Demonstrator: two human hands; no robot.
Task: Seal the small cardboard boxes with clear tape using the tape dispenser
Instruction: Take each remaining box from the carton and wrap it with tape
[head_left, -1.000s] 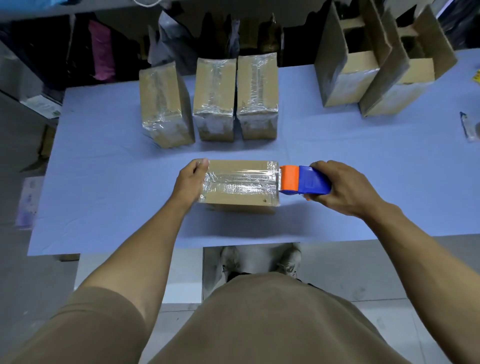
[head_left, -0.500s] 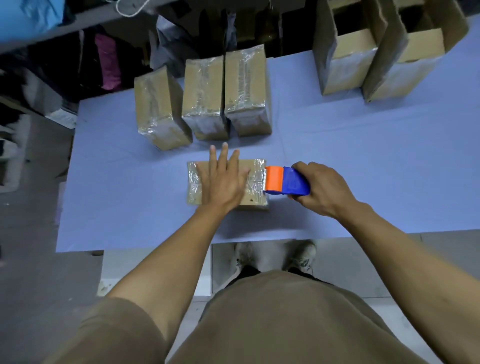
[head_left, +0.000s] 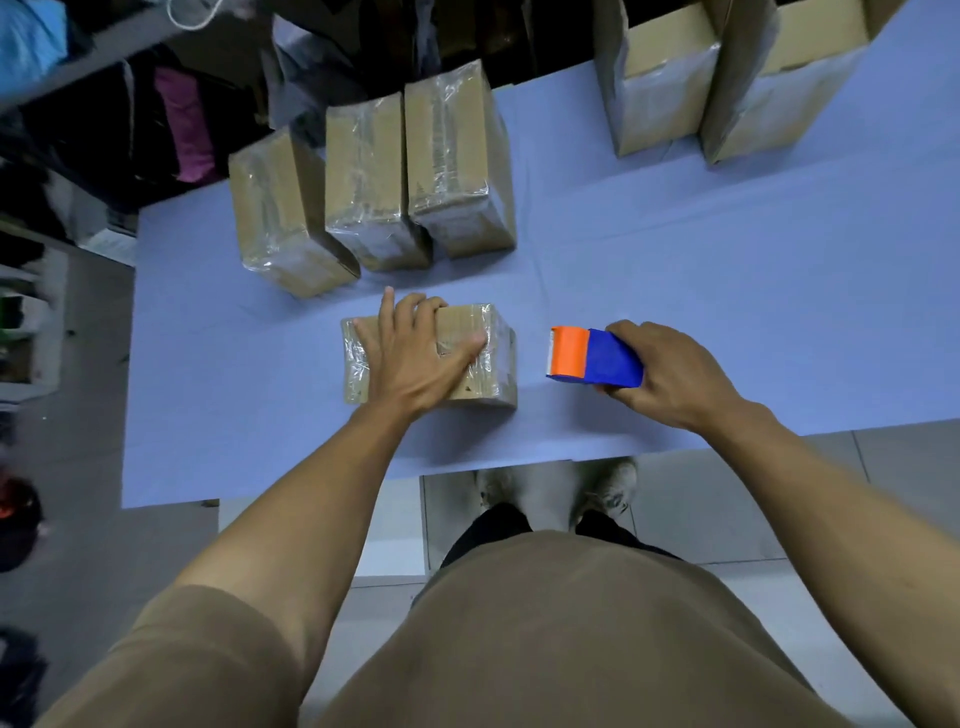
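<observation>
Left hand (head_left: 415, 358) on box (head_left: 470, 353), right hand (head_left: 670, 374) gripping dispenser (head_left: 595, 357) (apart)

A blue cloth (head_left: 727, 270) covers the table. Below its near edge, two worn sneakers (head_left: 608, 486) stand on pale floor tiles (head_left: 727, 509). Dark bags (head_left: 322, 67) crowd behind the table.

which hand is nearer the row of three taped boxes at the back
Left. The left hand lies on the near box, just in front of the three taped boxes. The right hand grips the tape dispenser farther right.
</observation>
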